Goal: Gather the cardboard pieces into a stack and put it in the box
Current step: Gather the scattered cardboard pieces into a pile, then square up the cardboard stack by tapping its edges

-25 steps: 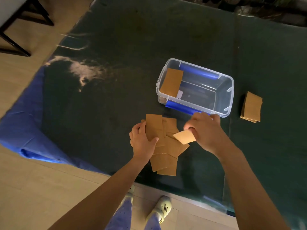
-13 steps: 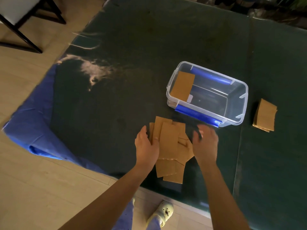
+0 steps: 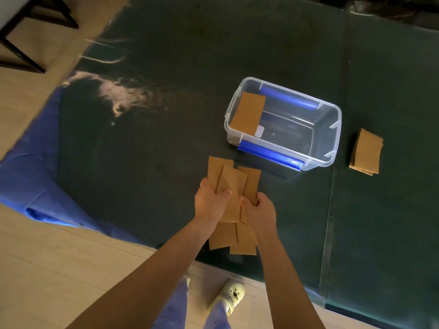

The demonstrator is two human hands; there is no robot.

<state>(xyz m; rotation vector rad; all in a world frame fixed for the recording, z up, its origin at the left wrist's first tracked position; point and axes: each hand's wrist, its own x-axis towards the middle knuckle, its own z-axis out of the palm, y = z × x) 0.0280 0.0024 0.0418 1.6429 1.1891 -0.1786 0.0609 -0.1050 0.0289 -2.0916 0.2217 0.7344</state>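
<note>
Several brown cardboard pieces (image 3: 234,184) are bunched between my hands above the dark green table, fanned out unevenly. My left hand (image 3: 210,201) grips their left side and my right hand (image 3: 260,210) grips their right side. More pieces (image 3: 234,238) lie flat on the table below my hands. The clear plastic box (image 3: 332,138) with blue clips stands just beyond, to the right; one cardboard piece (image 3: 248,112) leans against its left inner wall. A separate small stack of cardboard (image 3: 365,151) lies to the right of the box.
The dark green table (image 3: 166,138) has a blue cloth (image 3: 31,167) hanging over its left edge. A black chair frame (image 3: 28,32) stands on the tiled floor at the top left. My feet show below the table's near edge.
Both hands have closed in on the spread pieces and pulled them together into a bunch. The camera view has shifted slightly.
</note>
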